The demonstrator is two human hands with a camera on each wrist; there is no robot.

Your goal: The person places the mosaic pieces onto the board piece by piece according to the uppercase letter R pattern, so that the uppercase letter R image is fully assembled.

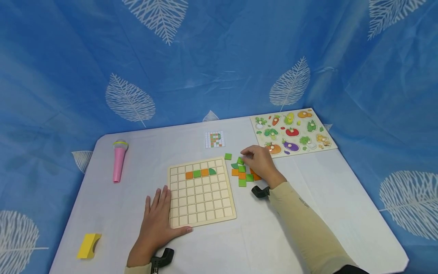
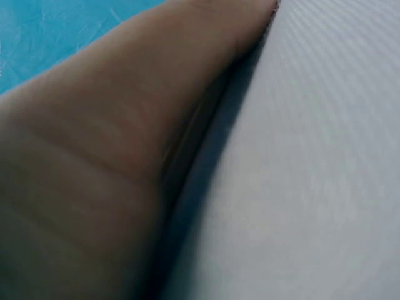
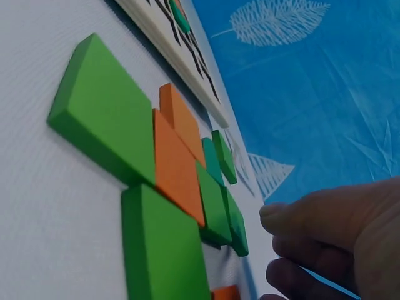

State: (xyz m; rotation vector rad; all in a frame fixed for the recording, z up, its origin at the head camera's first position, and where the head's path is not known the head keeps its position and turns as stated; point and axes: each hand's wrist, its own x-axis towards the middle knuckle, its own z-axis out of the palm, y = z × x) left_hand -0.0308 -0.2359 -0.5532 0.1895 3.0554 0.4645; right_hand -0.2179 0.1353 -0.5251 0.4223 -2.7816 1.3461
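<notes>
My left hand [image 1: 158,220] lies flat with fingers spread along the left edge of a wooden grid board [image 1: 200,211], thumb at its near corner. On the board's upper part sits a row of an orange tile [image 1: 189,175], a green tile [image 1: 197,174], another orange tile [image 1: 205,172] and a dark green curved tile [image 1: 212,171]. Right of the board, my right hand [image 1: 259,161] hovers over a cluster of loose tiles, fingers loosely bent. Its fingertips are close to a green square tile [image 1: 240,161]; nothing shows between thumb [image 3: 275,219] and fingers.
A small pattern card [image 1: 207,141] lies behind the board. At the back right is a vegetable puzzle board [image 1: 284,139]. A pink toy microphone [image 1: 119,161] and a yellow arched block [image 1: 87,245] lie at the left. One green tile [image 1: 227,156] sits apart from the cluster.
</notes>
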